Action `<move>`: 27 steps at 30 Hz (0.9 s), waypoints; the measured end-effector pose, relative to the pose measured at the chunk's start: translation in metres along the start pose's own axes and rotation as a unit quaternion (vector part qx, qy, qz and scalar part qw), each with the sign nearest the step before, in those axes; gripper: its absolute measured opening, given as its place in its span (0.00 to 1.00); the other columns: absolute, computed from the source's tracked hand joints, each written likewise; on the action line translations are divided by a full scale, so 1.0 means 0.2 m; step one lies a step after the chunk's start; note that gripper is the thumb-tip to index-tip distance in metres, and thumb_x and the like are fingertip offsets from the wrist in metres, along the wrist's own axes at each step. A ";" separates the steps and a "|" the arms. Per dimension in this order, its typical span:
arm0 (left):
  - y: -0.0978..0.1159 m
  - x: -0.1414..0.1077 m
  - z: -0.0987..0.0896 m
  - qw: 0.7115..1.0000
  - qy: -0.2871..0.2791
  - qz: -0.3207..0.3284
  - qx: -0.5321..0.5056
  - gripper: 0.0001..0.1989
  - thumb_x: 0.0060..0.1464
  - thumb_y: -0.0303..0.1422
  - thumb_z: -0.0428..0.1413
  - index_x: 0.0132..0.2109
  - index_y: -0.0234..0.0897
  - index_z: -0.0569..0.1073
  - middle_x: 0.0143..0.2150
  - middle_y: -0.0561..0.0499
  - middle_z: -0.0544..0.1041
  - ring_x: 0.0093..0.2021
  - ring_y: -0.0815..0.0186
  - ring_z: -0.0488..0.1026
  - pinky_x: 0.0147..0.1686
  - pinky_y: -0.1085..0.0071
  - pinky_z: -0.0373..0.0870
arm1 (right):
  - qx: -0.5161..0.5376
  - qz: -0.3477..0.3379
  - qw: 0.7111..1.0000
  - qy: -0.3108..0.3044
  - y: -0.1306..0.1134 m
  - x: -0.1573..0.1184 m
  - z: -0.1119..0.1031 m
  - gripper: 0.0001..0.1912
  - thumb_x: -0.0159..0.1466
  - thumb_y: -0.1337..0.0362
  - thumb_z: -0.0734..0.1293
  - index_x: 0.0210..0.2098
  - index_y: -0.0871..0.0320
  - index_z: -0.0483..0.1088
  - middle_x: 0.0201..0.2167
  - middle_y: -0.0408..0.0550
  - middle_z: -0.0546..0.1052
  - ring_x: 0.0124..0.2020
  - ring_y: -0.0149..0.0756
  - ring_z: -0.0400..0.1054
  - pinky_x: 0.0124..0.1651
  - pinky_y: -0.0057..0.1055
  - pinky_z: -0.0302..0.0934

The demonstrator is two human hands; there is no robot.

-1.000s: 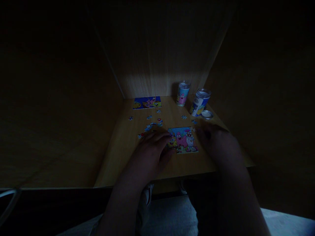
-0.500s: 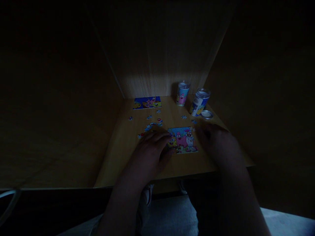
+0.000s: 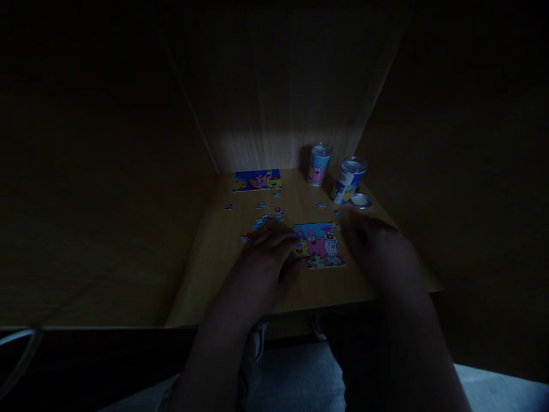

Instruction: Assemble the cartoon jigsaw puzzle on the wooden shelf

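A partly joined jigsaw puzzle [image 3: 316,245] with pink, yellow and white cartoon figures lies flat near the table's front. My left hand [image 3: 268,257] rests at its left edge, thumb and fingers apart, the fingertips touching or almost touching it. On the other side, my right hand [image 3: 380,246] is closed, its fingers curled close to the right edge; what they hold, if anything, is hidden. A pale puzzle piece [image 3: 335,226] is at the puzzle's upper right corner. Beyond my left fingers lie several loose puzzle pieces [image 3: 259,222], some partly covered by that hand.
Further back lies a second, blue puzzle picture [image 3: 257,180]. Two clear-topped cans [image 3: 317,166] [image 3: 346,182] stand at the back right, a round lid [image 3: 361,201] beside the nearer one. Wooden panels [image 3: 274,114] enclose the dim wooden tabletop [image 3: 206,274].
The view has shifted very slightly. Both hands and the puzzle keep practically the same places, with no clear movement.
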State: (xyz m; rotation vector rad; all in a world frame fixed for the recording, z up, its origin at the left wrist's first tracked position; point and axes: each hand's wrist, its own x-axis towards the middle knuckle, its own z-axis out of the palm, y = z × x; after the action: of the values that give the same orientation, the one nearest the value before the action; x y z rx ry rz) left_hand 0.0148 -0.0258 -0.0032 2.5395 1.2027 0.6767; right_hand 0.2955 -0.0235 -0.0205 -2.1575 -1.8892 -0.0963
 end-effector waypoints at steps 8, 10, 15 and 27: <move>0.00 0.00 0.00 1.000 0.004 -0.001 0.000 0.18 0.73 0.36 0.63 0.66 0.46 0.79 0.67 0.46 0.81 0.68 0.51 0.77 0.72 0.44 0.73 | 0.001 -0.006 1.000 0.012 0.00 0.00 0.00 0.25 0.81 0.48 0.59 0.43 0.57 0.81 0.39 0.59 0.86 0.35 0.47 0.79 0.39 0.37 0.66; 0.00 0.00 0.01 1.000 0.006 0.001 -0.001 0.18 0.73 0.36 0.63 0.66 0.46 0.79 0.67 0.46 0.81 0.67 0.51 0.77 0.72 0.44 0.73 | 0.006 -0.008 1.000 0.014 0.00 0.00 0.00 0.25 0.81 0.48 0.60 0.43 0.57 0.81 0.39 0.59 0.85 0.35 0.46 0.79 0.39 0.38 0.66; 0.00 0.00 0.00 1.000 0.005 0.002 0.000 0.18 0.73 0.37 0.63 0.66 0.47 0.79 0.67 0.46 0.81 0.67 0.51 0.77 0.72 0.44 0.72 | 0.003 -0.002 1.000 0.011 0.01 0.00 0.01 0.24 0.80 0.48 0.61 0.44 0.57 0.82 0.39 0.60 0.86 0.36 0.47 0.80 0.39 0.37 0.66; 0.00 0.00 0.00 1.000 0.008 0.004 -0.002 0.18 0.73 0.37 0.63 0.66 0.46 0.79 0.67 0.46 0.82 0.67 0.51 0.78 0.71 0.44 0.74 | 0.004 -0.003 1.000 0.004 0.00 0.00 0.00 0.23 0.81 0.49 0.61 0.42 0.57 0.81 0.38 0.59 0.85 0.35 0.45 0.78 0.39 0.36 0.64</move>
State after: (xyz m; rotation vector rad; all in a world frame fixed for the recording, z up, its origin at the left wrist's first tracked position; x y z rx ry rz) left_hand 0.0148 -0.0266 -0.0032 2.5419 1.1954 0.7029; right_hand 0.2952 -0.0235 -0.0209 -2.1425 -1.8886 -0.0991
